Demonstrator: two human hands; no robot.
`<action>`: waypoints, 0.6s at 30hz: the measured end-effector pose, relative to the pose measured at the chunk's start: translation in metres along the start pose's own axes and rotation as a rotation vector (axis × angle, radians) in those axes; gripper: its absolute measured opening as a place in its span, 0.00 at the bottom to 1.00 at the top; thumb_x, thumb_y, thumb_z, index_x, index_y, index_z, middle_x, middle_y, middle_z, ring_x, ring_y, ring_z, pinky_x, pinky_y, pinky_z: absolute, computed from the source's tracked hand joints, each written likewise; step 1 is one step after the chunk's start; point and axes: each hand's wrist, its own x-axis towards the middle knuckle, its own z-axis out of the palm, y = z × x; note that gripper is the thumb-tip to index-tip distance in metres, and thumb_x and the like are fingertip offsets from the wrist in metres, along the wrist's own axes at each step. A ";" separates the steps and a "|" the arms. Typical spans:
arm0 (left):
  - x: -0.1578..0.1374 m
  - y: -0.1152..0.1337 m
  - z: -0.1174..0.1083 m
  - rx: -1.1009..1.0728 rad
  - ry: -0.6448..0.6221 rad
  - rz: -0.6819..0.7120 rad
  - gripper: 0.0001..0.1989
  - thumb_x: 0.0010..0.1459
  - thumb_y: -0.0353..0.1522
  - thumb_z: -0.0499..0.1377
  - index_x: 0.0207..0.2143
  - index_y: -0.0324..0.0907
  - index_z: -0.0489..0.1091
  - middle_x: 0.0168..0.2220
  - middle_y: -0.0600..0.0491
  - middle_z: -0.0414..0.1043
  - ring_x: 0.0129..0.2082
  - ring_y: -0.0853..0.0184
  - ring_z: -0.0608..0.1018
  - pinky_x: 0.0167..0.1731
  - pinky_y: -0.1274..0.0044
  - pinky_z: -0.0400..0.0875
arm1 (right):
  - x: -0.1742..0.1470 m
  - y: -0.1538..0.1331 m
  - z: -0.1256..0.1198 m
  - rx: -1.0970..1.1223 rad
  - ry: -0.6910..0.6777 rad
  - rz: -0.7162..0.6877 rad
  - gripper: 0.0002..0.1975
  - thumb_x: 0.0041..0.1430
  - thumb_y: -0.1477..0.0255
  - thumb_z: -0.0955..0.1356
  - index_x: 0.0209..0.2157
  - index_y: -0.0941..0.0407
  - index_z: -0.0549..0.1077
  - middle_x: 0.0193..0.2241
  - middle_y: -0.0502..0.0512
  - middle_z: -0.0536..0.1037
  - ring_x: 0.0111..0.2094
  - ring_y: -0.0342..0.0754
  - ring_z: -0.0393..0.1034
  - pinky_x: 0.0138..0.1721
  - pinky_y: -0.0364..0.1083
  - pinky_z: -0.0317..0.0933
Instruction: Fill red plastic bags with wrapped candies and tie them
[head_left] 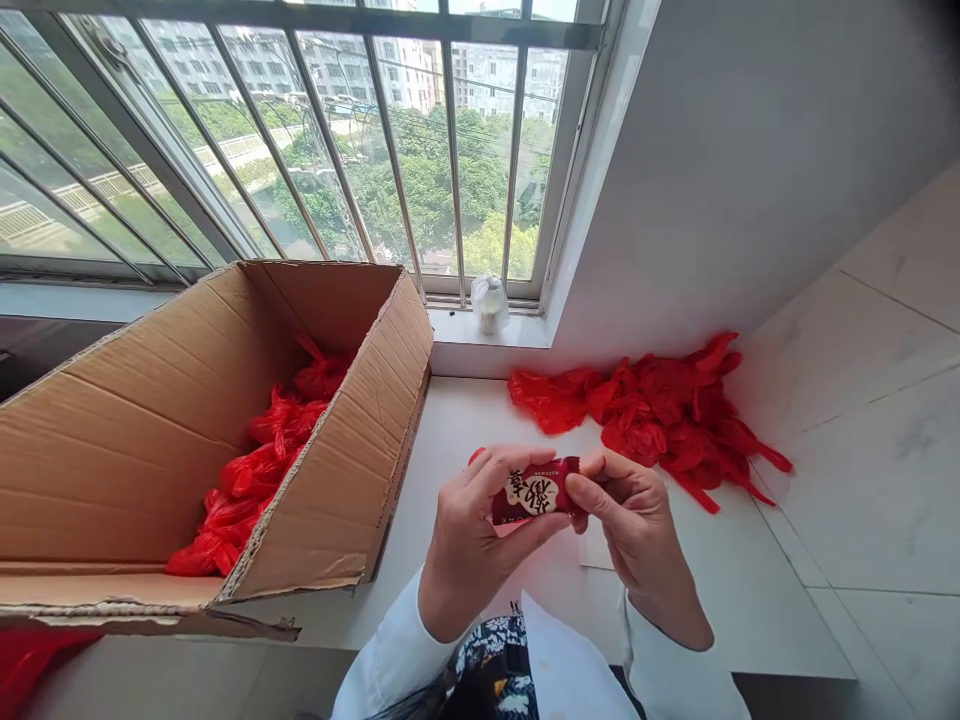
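Observation:
A small dark red candy packet (536, 490) with cream lettering is held up in front of me, over the white tabletop (465, 420). My left hand (476, 525) grips its left side, thumb along the lower edge and fingers along the top. At its right end, the crimped edge is pinched between the thumb and fingers of my right hand (630, 520). Some red plastic shows behind my left fingers, but what it belongs to is hidden. Beyond my right hand lies a heap of red plastic bags (652, 410).
To the left stands an open cardboard box (390, 400) with several tied red bags (277, 450) inside. A small clear plastic bag (490, 303) with something pale in it sits on the window sill (517, 328). A barred window is ahead; walls rise at the right.

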 end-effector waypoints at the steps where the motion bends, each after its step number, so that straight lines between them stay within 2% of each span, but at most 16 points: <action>1: 0.000 0.001 0.000 0.031 -0.004 0.010 0.19 0.50 0.32 0.66 0.46 0.46 0.70 0.42 0.50 0.71 0.38 0.66 0.76 0.28 0.82 0.76 | -0.001 -0.001 -0.001 -0.007 0.004 0.004 0.10 0.53 0.69 0.71 0.23 0.57 0.69 0.17 0.45 0.68 0.18 0.37 0.61 0.20 0.37 0.58; 8: 0.003 0.006 0.000 0.218 0.048 0.155 0.16 0.48 0.33 0.67 0.41 0.45 0.72 0.36 0.53 0.75 0.35 0.68 0.76 0.35 0.80 0.72 | -0.005 -0.006 -0.003 -0.033 0.005 0.004 0.09 0.53 0.70 0.71 0.23 0.57 0.70 0.17 0.45 0.69 0.18 0.36 0.61 0.19 0.37 0.58; 15: 0.005 0.007 0.001 0.246 0.086 0.168 0.14 0.48 0.33 0.67 0.40 0.45 0.72 0.36 0.53 0.76 0.34 0.68 0.76 0.34 0.79 0.71 | -0.005 -0.004 0.000 -0.025 0.045 0.018 0.10 0.52 0.68 0.71 0.23 0.57 0.69 0.18 0.45 0.69 0.18 0.37 0.60 0.19 0.38 0.57; 18: 0.005 0.007 0.002 0.244 0.135 0.171 0.14 0.48 0.34 0.67 0.39 0.45 0.72 0.35 0.53 0.76 0.34 0.67 0.76 0.34 0.78 0.71 | -0.003 -0.001 0.001 -0.051 0.007 0.020 0.11 0.53 0.65 0.70 0.24 0.56 0.68 0.20 0.46 0.69 0.20 0.38 0.61 0.22 0.38 0.59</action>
